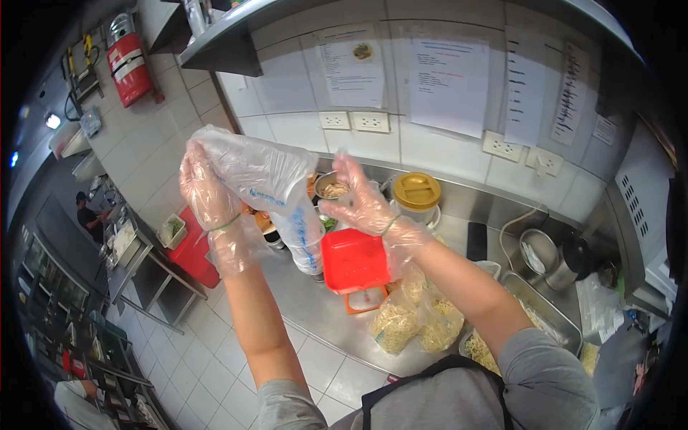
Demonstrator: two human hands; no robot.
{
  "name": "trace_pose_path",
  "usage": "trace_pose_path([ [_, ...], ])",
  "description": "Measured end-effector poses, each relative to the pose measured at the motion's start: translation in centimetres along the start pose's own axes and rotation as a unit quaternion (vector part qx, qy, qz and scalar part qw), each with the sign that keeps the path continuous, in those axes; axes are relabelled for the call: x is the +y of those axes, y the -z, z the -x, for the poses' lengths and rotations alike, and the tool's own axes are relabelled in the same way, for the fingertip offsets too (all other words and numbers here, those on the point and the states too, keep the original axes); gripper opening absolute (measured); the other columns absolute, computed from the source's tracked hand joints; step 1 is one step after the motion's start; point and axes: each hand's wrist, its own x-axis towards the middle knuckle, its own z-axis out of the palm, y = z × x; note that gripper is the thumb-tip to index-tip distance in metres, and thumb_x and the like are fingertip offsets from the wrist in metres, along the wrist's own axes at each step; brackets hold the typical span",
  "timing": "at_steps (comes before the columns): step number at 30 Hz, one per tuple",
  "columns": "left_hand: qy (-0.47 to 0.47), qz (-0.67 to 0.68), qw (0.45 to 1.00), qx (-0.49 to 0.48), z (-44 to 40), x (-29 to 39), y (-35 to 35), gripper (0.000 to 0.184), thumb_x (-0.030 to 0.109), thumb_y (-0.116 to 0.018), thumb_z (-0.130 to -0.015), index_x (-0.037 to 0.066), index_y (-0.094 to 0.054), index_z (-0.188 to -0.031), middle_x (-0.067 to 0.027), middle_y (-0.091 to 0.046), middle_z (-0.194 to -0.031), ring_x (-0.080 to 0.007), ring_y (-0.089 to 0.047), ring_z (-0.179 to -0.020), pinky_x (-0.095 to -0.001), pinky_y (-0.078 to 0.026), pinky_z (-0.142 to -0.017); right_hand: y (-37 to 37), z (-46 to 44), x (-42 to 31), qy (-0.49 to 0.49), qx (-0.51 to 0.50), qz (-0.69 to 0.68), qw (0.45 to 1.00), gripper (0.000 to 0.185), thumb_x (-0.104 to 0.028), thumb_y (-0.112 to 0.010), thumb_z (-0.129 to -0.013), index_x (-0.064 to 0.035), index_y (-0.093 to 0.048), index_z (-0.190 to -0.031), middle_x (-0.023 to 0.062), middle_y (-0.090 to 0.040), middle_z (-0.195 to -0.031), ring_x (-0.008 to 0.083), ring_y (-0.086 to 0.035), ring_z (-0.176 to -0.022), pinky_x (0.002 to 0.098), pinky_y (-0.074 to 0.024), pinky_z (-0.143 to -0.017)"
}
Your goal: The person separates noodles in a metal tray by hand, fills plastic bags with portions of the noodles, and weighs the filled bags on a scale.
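Observation:
Both hands wear clear plastic gloves with green bands at the wrists. My left hand (206, 186), raised on the left, is closed on the end of a clear plastic bag (261, 168). The bag stretches to the right above a standing roll of plastic bags (299, 236) with blue print; whether it is still joined to the roll I cannot tell. My right hand (364, 206) is open with thumb and fingers apart, just right of the bag. Below it is a red plastic tray (353, 259) on an orange-edged object (365, 299).
Bags of noodles (416, 319) lie on the steel counter (333, 326). Behind stand a yellow-lidded container (417, 192) and a bowl of sliced food (333, 188). A metal pan (548, 315) is on the right, a shelf (287, 21) overhead. A person (93, 218) stands far left.

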Motion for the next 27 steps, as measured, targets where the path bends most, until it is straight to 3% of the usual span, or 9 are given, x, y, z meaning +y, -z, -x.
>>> trace_pose_path([
  [6, 0.107, -0.108, 0.977, -0.149, 8.7, -4.0, -6.4, 0.052, 0.039, -0.056, -0.097, -0.005, -0.055, -0.125, -0.0156, -0.057, -0.122, -0.0233, -0.054, -0.113, -0.033, -0.04, -0.1, 8.2, 4.7, -9.7, 0.155, 0.038, 0.073, 0.984, 0.065, -0.022, -0.08, -0.076, -0.0035, -0.046, -0.128, 0.0198, -0.063, -0.112, 0.0242, -0.064, -0.103, 0.0369, -0.0496, -0.087],
  [7, 0.098, -0.126, 0.974, -0.162, 11.0, -4.5, -8.0, 0.052, 0.038, -0.056, -0.097, -0.005, -0.055, -0.126, -0.0166, -0.054, -0.125, -0.0249, -0.052, -0.117, -0.034, -0.038, -0.103, 9.5, 5.9, -10.0, 0.105, 0.055, 0.0, 0.993, 0.039, -0.012, -0.073, -0.078, -0.0042, -0.053, -0.111, 0.0143, -0.066, -0.079, 0.028, -0.067, -0.076, 0.0391, -0.05, -0.071],
  [10, 0.008, -0.124, 0.971, -0.202, 19.6, -2.0, -11.2, 0.044, 0.03, -0.057, -0.096, -0.001, -0.056, -0.127, -0.0191, -0.044, -0.138, -0.0311, -0.043, -0.128, -0.0394, -0.034, -0.107, 16.3, 11.1, -11.1, -0.042, 0.121, 0.211, 0.969, 0.033, -0.003, -0.065, -0.076, -0.0055, -0.052, -0.107, 0.0134, -0.062, -0.067, 0.0347, -0.061, -0.064, 0.0412, -0.0473, -0.062],
  [13, -0.256, -0.197, 0.89, -0.322, 28.0, 0.0, -12.2, 0.035, 0.018, -0.062, -0.09, 0.002, -0.062, -0.121, -0.0199, -0.038, -0.143, -0.0375, -0.039, -0.132, -0.0439, -0.032, -0.108, 21.5, 17.1, -10.7, -0.107, 0.126, 0.402, 0.901, 0.039, 0.002, -0.061, -0.071, -0.007, -0.052, -0.108, 0.0187, -0.062, -0.07, 0.0399, -0.062, -0.067, 0.0451, -0.0484, -0.062],
  [15, -0.233, -0.224, 0.805, -0.497, 33.4, 1.9, -12.5, 0.033, -0.001, -0.066, -0.079, 0.01, -0.069, -0.11, -0.0213, -0.039, -0.142, -0.0404, -0.039, -0.13, -0.047, -0.032, -0.107, 23.8, 21.5, -9.5, -0.12, 0.118, 0.446, 0.879, 0.038, -0.001, -0.061, -0.072, -0.0079, -0.052, -0.108, 0.0216, -0.063, -0.074, 0.0436, -0.061, -0.074, 0.0492, -0.0476, -0.063],
  [18, -0.093, -0.204, 0.798, -0.559, 40.0, -3.3, -13.4, 0.025, -0.005, -0.063, -0.075, 0.001, -0.069, -0.099, -0.0243, -0.047, -0.135, -0.042, -0.051, -0.118, -0.0453, -0.045, -0.094, 24.8, 27.5, -10.8, -0.132, 0.138, 0.427, 0.884, 0.038, -0.002, -0.061, -0.073, -0.0087, -0.051, -0.109, 0.0209, -0.061, -0.071, 0.0424, -0.062, -0.075, 0.0468, -0.049, -0.064],
  [22, 0.045, -0.168, 0.782, -0.599, 46.5, -9.6, -12.0, 0.038, -0.008, -0.056, -0.075, -0.002, -0.062, -0.112, -0.0268, -0.054, -0.126, -0.0436, -0.059, -0.103, -0.0441, -0.05, -0.085, 25.9, 35.4, -14.1, -0.419, 0.083, 0.171, 0.888, 0.06, -0.028, -0.073, -0.081, -0.0108, -0.045, -0.131, 0.0194, -0.066, -0.106, 0.0386, -0.065, -0.094, 0.045, -0.0524, -0.078],
  [24, -0.004, -0.214, 0.761, -0.612, 48.7, -11.6, -10.1, 0.046, -0.006, -0.052, -0.076, -0.002, -0.055, -0.121, -0.0275, -0.055, -0.125, -0.0444, -0.057, -0.105, -0.0449, -0.049, -0.088, 26.8, 41.4, -13.3, -0.485, -0.022, 0.39, 0.782, 0.095, -0.053, -0.075, -0.076, -0.0095, -0.027, -0.146, 0.0227, -0.05, -0.136, 0.0393, -0.053, -0.12, 0.0483, -0.044, -0.098],
  [27, -0.043, -0.172, 0.799, -0.574, 49.7, -12.5, -8.8, 0.043, -0.003, -0.052, -0.078, -0.005, -0.055, -0.12, -0.0263, -0.058, -0.113, -0.0407, -0.062, -0.09, -0.0449, -0.051, -0.082, 26.4, 50.6, -12.9, -0.628, -0.085, 0.389, 0.668, 0.12, -0.064, -0.075, -0.066, -0.0085, -0.013, -0.152, 0.0317, -0.024, -0.15, 0.0472, -0.027, -0.138, 0.0477, -0.0287, -0.113],
])
